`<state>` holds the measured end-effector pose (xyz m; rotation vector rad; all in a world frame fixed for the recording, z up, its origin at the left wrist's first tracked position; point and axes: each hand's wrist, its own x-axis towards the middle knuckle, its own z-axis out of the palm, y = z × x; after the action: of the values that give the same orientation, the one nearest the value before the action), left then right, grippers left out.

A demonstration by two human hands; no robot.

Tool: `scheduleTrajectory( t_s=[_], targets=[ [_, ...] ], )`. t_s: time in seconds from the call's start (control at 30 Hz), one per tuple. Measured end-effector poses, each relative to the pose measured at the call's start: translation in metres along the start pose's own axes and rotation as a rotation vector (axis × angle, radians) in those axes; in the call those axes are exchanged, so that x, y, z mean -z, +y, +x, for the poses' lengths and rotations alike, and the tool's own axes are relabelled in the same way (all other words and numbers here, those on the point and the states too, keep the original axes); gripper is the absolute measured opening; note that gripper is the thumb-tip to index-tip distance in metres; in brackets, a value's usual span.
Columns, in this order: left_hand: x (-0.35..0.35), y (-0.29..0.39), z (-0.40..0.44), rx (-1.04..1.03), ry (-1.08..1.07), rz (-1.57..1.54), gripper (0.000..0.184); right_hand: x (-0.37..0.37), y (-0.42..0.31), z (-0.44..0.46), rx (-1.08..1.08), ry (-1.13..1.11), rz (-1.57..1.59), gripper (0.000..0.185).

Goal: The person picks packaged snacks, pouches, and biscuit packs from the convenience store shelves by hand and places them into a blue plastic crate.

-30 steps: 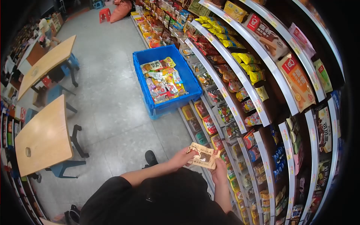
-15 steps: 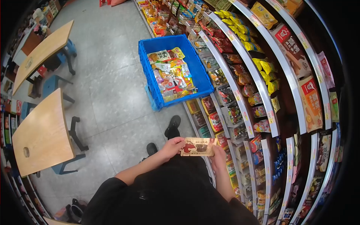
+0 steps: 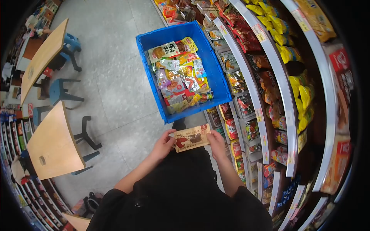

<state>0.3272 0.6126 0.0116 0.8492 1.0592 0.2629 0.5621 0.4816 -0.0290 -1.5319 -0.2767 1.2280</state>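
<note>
A tan snack packet (image 3: 191,138) with a dark red figure printed on it lies flat between my two hands, just below the near edge of the blue crate (image 3: 157,96). My left hand (image 3: 165,144) pinches its left end. At the right end, my right hand (image 3: 217,143) grips it with fingers closed. Inside the crate lie several colourful snack packets (image 3: 181,71), with a white-and-green one and a yellow one at the far end.
Curved shelves (image 3: 252,88) full of packaged snacks run along the right. To the left stand two wooden tables (image 3: 54,142) with blue stools (image 3: 63,91). Grey floor (image 3: 110,77) shows between tables and crate. A black object (image 3: 92,202) is at the lower left.
The view has moved nearer the crate, which looks larger. The packet has shifted up and slightly left, still held by both hands, and was tilted a second ago.
</note>
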Motion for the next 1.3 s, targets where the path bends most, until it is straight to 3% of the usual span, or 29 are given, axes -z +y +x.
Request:
scheduleTrajectory(
  t_s=[0.03, 0.13, 0.23, 0.3, 0.33, 0.4, 0.47, 0.53, 0.57, 0.67, 0.77, 0.83, 1.07, 1.17, 1.27, 1.3],
  targets=[
    [-0.002, 0.009, 0.017, 0.021, 0.009, 0.009, 0.035, -0.002, -0.007, 0.018, -0.021, 0.000, 0.012, 0.020],
    [0.006, 0.024, 0.077, -0.148, 0.106, 0.429, 0.039, -0.012, -0.034, 0.078, 0.050, -0.044, -0.085, 0.022],
    [-0.007, 0.067, 0.134, -0.246, 0.142, 0.500, 0.035, -0.020, -0.056, 0.152, 0.146, -0.081, -0.434, 0.030],
    [-0.001, 0.061, 0.188, -0.144, 0.137, 0.390, 0.032, -0.023, -0.059, 0.203, 0.171, -0.134, -0.550, 0.032],
    [-0.003, 0.071, 0.204, -0.146, 0.186, 0.588, 0.033, -0.023, -0.055, 0.228, 0.200, -0.154, -0.630, 0.032],
    [-0.012, 0.089, 0.231, -0.080, 0.265, 0.753, 0.038, -0.019, -0.042, 0.276, 0.155, -0.192, -0.629, 0.031],
    [-0.003, 0.057, 0.269, -0.026, 0.278, 0.779, 0.042, -0.009, -0.042, 0.299, 0.122, -0.227, -0.638, 0.030],
    [0.000, 0.027, 0.298, -0.059, 0.481, 0.727, 0.046, 0.006, -0.055, 0.311, 0.072, -0.177, -0.425, 0.028],
    [-0.003, 0.025, 0.300, -0.049, 0.481, 0.728, 0.046, 0.013, -0.067, 0.309, 0.063, -0.180, -0.424, 0.028],
    [-0.019, 0.017, 0.297, 0.005, 0.138, 1.004, 0.043, 0.039, -0.091, 0.294, 0.139, -0.015, -0.557, 0.027],
    [-0.043, 0.003, 0.304, 0.024, -0.041, 1.167, 0.044, 0.051, -0.092, 0.277, 0.132, 0.066, -0.525, 0.027],
    [-0.057, -0.006, 0.312, -0.043, -0.054, 1.196, 0.044, 0.053, -0.089, 0.264, 0.174, 0.105, -0.545, 0.026],
    [-0.090, 0.005, 0.343, 0.209, -0.113, 1.415, 0.040, 0.064, -0.088, 0.226, 0.215, 0.203, -0.256, 0.022],
    [-0.080, 0.010, 0.346, 0.186, -0.270, 1.466, 0.040, 0.068, -0.094, 0.213, 0.208, 0.213, -0.125, 0.022],
    [-0.061, 0.008, 0.356, 0.005, -0.350, 1.385, 0.038, 0.071, -0.092, 0.208, 0.227, 0.227, -0.127, 0.022],
    [-0.053, 0.002, 0.361, -0.101, -0.302, 1.220, 0.036, 0.070, -0.091, 0.207, 0.212, 0.216, -0.128, 0.022]
  ],
)
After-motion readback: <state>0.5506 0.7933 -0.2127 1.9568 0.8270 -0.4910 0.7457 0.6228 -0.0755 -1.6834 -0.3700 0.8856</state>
